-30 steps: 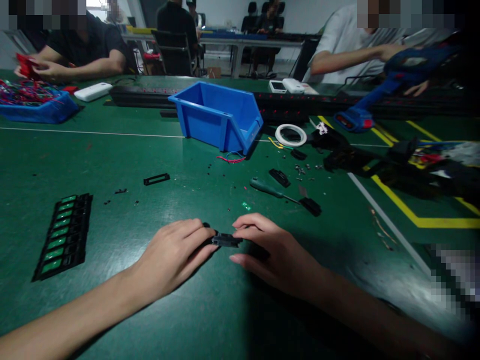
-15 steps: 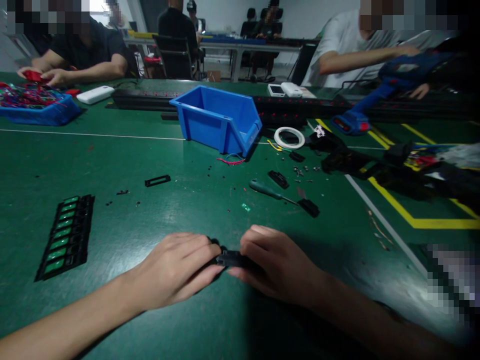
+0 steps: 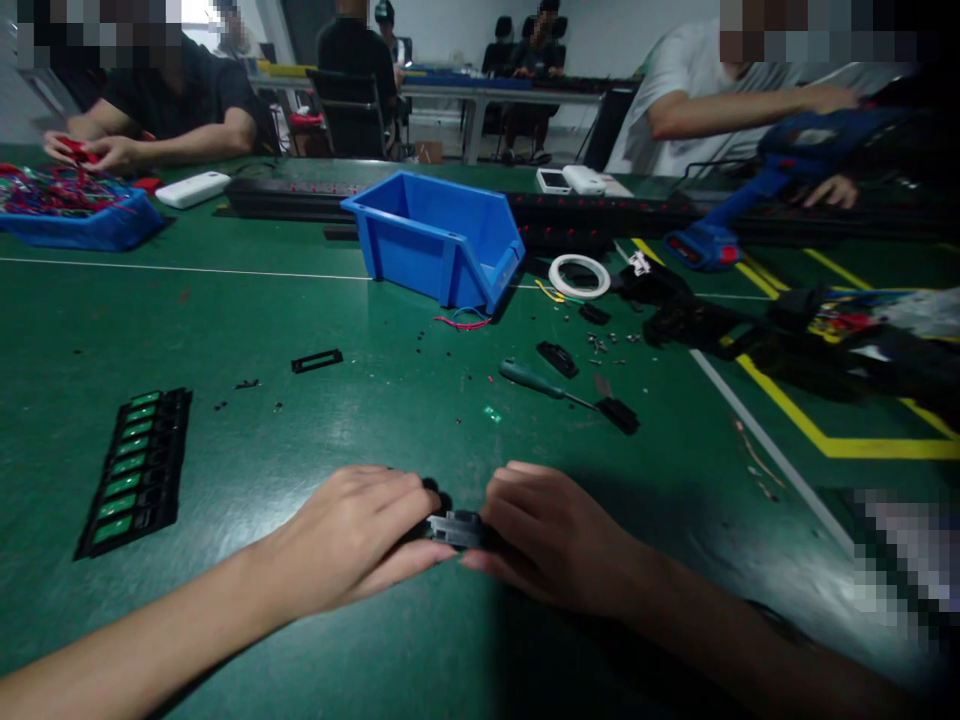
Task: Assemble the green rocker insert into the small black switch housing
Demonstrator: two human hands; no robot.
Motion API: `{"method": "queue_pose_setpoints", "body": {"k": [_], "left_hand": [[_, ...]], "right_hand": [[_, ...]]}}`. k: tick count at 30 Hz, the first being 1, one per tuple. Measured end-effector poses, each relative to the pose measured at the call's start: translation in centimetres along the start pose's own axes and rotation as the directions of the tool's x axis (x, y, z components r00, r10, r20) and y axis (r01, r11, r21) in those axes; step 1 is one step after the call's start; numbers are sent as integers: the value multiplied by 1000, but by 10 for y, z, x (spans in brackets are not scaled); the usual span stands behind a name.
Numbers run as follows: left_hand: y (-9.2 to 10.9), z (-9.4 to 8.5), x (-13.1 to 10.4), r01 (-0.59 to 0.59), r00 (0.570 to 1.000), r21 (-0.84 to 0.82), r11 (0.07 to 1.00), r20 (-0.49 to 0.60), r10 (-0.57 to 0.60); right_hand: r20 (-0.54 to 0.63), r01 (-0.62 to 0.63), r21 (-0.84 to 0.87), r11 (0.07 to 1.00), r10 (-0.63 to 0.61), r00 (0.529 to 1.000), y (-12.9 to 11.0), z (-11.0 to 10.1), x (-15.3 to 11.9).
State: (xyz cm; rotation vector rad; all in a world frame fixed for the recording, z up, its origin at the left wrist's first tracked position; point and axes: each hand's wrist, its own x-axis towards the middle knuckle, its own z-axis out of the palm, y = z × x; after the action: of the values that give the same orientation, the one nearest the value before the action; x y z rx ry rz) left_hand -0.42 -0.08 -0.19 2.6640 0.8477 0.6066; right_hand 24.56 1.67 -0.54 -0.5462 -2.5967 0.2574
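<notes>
Table: green mat (image 3: 315,620), smooth with a dull shine; thin white line and yellow tape lines across it
Small part: black plastic part (image 3: 456,527), short and blocky, with little ribs on top; it lies low on the mat, in the near middle of the table
Left hand: left hand (image 3: 352,535) lies palm down, fingers curled; fingertips pinch the left end of the part; much of that end is hidden under the fingers
Right hand: right hand (image 3: 551,535) is also curled, knuckles up; thumb and fingertips close on the right end of the part; so the part sits between both hands, touching both
Screwdriver: screwdriver (image 3: 541,381) with a green round handle and thin metal shaft; it lies beyond the right hand, apart from it
Strip: long black strip (image 3: 135,472) with a row of green shiny rectangles; flat on the mat, well to the left of the left hand
Frame: small black flat frame (image 3: 316,360); beyond the left hand
Bin: blue plastic bin (image 3: 435,235), hard and smooth, open front slanted; far middle of the table; red and blue wires (image 3: 461,320) just in front of it
Tape: white tape ring (image 3: 580,275); right of the bin
Other people: seated at the far edge; their hands work on their own things
</notes>
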Motion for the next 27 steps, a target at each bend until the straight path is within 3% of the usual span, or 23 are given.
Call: {"method": "queue_pose_setpoints", "body": {"k": [9, 27], "left_hand": [[0, 0, -2, -49, 998, 41, 998, -40, 50], [0, 0, -3, 18, 1000, 18, 1000, 6, -18]], "right_hand": [[14, -37, 15, 999, 37, 999, 2, 1, 0], [19, -46, 10, 999, 46, 999, 3, 2, 1]]}}
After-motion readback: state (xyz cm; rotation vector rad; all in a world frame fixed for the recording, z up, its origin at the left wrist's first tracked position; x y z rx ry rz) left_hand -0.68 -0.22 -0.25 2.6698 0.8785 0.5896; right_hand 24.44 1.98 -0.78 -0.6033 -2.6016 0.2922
